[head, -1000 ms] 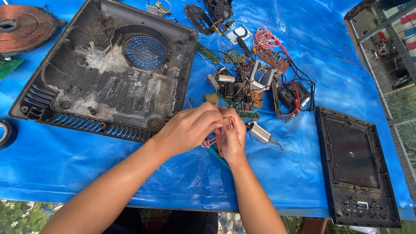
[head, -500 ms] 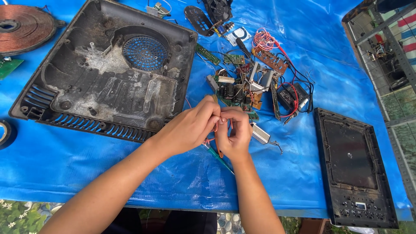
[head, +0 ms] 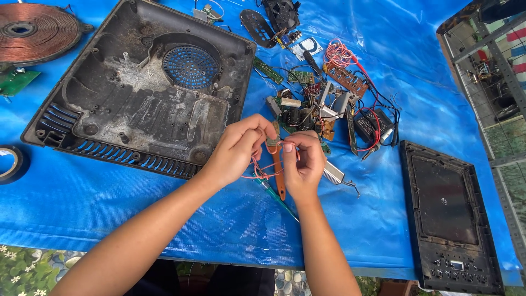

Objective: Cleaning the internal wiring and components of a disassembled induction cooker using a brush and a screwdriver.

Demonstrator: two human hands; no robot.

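Note:
My left hand and my right hand meet above the blue tarp, each pinching one end of a small electronic part with thin red wires that loop below the fingers. An orange-handled tool and a green screwdriver lie on the tarp just under the hands. Right behind them sits a pile of circuit boards, wires and components. A small silver block with a lead lies beside my right hand.
A dirty black appliance base with a blue fan grille lies to the left. A copper coil and green board are far left, tape roll at the edge. A black glass top panel lies right, fan behind.
The hands have stayed together over the same spot; the fingers shifted slightly on the wired part and the hands rose a little toward the component pile.

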